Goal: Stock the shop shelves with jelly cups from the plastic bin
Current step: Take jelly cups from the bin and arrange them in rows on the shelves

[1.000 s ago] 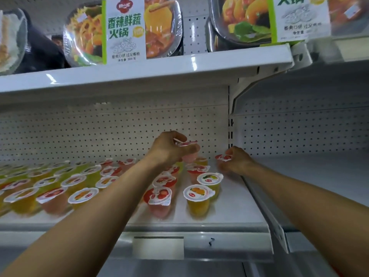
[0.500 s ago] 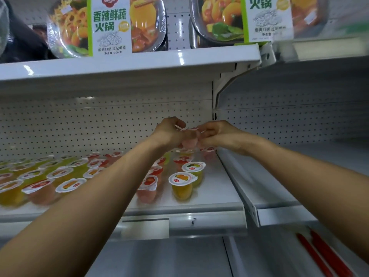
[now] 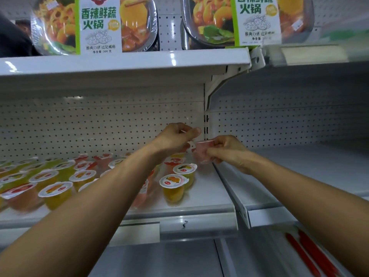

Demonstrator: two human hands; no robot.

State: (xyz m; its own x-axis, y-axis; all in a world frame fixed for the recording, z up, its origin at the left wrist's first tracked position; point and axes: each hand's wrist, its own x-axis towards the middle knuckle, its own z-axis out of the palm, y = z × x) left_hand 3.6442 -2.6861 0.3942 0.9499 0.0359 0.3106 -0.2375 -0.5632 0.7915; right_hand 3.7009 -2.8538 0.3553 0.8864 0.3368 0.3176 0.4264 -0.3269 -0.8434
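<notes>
Our hands have come apart: half a second ago both met on the pink jelly cup (image 3: 202, 151), and now our right hand (image 3: 227, 151) alone pinches it by its side, just above the back right corner of the shelf (image 3: 209, 198). Our left hand (image 3: 175, 137) has drawn off to the left, fingers curled; whether it holds anything we cannot tell. Below, the stocked jelly cups (image 3: 173, 186) stand in rows reaching to the shelf's left edge.
</notes>
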